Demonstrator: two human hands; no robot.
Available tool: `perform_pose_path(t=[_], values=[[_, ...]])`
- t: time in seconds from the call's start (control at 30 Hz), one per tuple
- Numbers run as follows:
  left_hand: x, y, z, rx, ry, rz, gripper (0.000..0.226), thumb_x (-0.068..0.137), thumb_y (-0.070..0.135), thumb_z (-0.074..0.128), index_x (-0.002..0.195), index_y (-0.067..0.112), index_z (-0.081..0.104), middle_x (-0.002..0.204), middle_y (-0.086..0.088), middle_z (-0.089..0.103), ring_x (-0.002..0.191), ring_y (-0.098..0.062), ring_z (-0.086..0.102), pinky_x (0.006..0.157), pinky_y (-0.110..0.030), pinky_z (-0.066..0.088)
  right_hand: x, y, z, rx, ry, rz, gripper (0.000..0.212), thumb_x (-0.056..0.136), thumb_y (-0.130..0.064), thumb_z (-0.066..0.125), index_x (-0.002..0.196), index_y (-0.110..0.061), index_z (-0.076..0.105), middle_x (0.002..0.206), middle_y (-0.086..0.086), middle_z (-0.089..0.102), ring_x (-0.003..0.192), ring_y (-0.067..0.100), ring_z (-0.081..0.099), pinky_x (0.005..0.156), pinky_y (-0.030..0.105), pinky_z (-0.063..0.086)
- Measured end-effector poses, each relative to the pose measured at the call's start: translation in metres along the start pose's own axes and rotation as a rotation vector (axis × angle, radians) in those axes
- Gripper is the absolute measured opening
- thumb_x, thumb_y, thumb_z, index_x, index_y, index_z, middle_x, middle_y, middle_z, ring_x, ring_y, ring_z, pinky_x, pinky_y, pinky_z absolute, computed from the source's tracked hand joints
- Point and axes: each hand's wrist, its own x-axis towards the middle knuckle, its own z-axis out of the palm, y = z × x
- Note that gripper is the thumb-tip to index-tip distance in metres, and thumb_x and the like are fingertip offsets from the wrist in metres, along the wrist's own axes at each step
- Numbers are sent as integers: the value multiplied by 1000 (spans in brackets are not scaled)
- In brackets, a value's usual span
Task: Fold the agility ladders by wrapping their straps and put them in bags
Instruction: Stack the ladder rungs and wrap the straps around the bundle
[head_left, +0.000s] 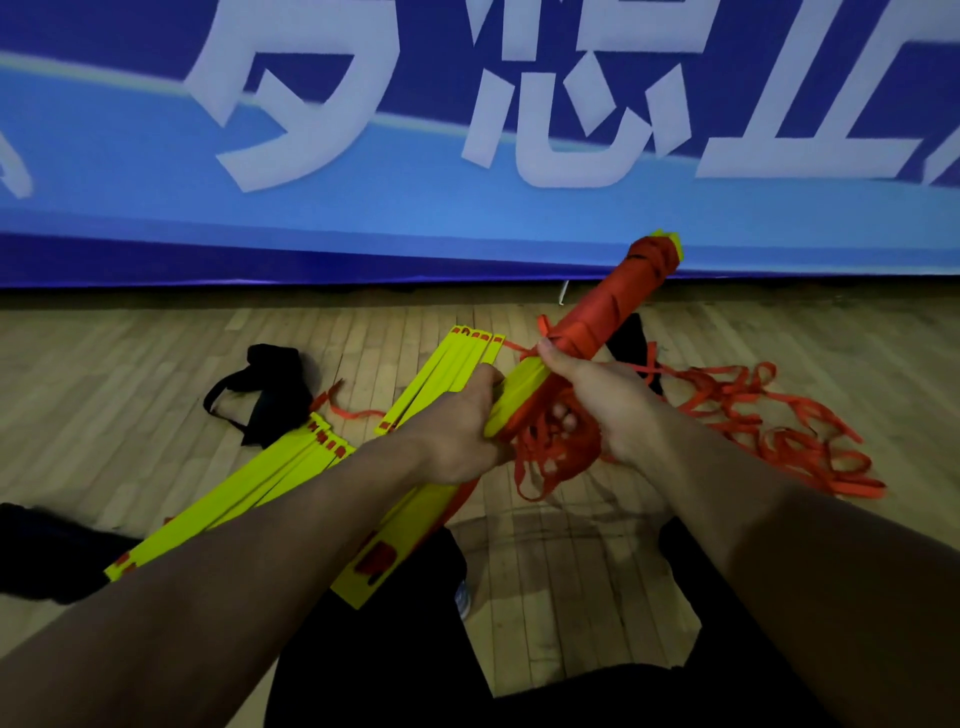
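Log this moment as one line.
left hand: grips yellow rung bundle | right hand: winds orange strap | far end wrapped | black bag: floor

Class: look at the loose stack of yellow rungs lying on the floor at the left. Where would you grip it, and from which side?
Grip the yellow rungs around the middle, from above. They lie flat and fanned, unbound, so a mid-length grasp probably gathers them evenly.
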Motion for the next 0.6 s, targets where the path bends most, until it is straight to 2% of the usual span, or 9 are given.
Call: perform_pose_path(t=[0.1, 0.17, 0.23, 0.3, 0.33, 0.4, 0.47, 0.53, 0.6], values=[[1, -3, -6, 145, 6, -73, 61, 88, 26, 70, 133, 18, 29, 104, -6, 60, 90, -24, 61, 78, -36, 52, -6, -5, -7, -144, -201, 81, 69, 92, -63, 56, 103, 4, 67, 63, 13, 63, 44, 19, 59, 43, 23, 47], [-1, -2, -5, 305, 38, -121, 53, 89, 28, 66, 128, 14, 34, 110, -10, 58, 98, -30, 60, 79, -38, 51, -10, -9, -10, -180, -300, 172, 73, 92, -71, 47, 99, 0, 65, 66, 14, 63, 46, 19, 62, 42, 23, 48], [-3, 5, 2, 470, 95, -140, 47, 91, 26, 63, 125, 14, 34, 116, -13, 57, 104, -35, 61, 73, -38, 48, -14, -13, -7, -165, -347, 189, 74, 92, -73, 41, 90, -4, 67, 64, 13, 61, 43, 17, 59, 41, 21, 46], [-6, 15, 13, 665, 172, -114, 49, 93, 23, 61, 130, 14, 31, 122, -12, 52, 109, -36, 58, 73, -40, 43, -14, -12, 1, -71, -334, 167, 66, 96, -67, 41, 73, -10, 66, 55, 9, 53, 36, 14, 50, 36, 17, 41], [-8, 19, 17, 754, 203, -83, 52, 95, 26, 58, 135, 14, 28, 126, -13, 49, 114, -35, 54, 77, -42, 43, -12, -9, 5, 13, -285, 162, 59, 97, -62, 47, 72, -12, 64, 52, 7, 50, 33, 12, 47, 35, 17, 39], [-10, 21, 22, 857, 225, 13, 66, 97, 47, 50, 145, 13, 21, 133, -15, 44, 121, -35, 43, 89, -45, 41, -6, 0, 7, 137, -148, 138, 36, 96, -47, 62, 86, -12, 65, 52, 4, 50, 32, 10, 44, 36, 20, 40], [-12, 21, 14, 755, 150, 72, 74, 94, 64, 42, 147, 16, 23, 133, -14, 45, 123, -34, 44, 96, -45, 39, 1, 10, 2, 94, -47, 69, 26, 91, -36, 71, 94, -11, 68, 51, 1, 54, 34, 8, 46, 35, 20, 39], [-8, 18, -1, 323, 5, 3, 70, 91, 66, 47, 144, 24, 28, 129, -10, 51, 119, -29, 52, 98, -41, 43, 6, 15, -4, 69, -42, 10, 31, 89, -36, 73, 99, -6, 71, 51, 1, 56, 38, 9, 47, 35, 21, 38], [-6, 16, -17, -187, -141, -161, 75, 84, 62, 63, 143, 30, 32, 126, -2, 56, 113, -24, 59, 99, -39, 47, 7, 14, -7, 126, -79, -46, 41, 88, -38, 73, 110, -4, 70, 59, 4, 59, 43, 12, 49, 41, 24, 40]])
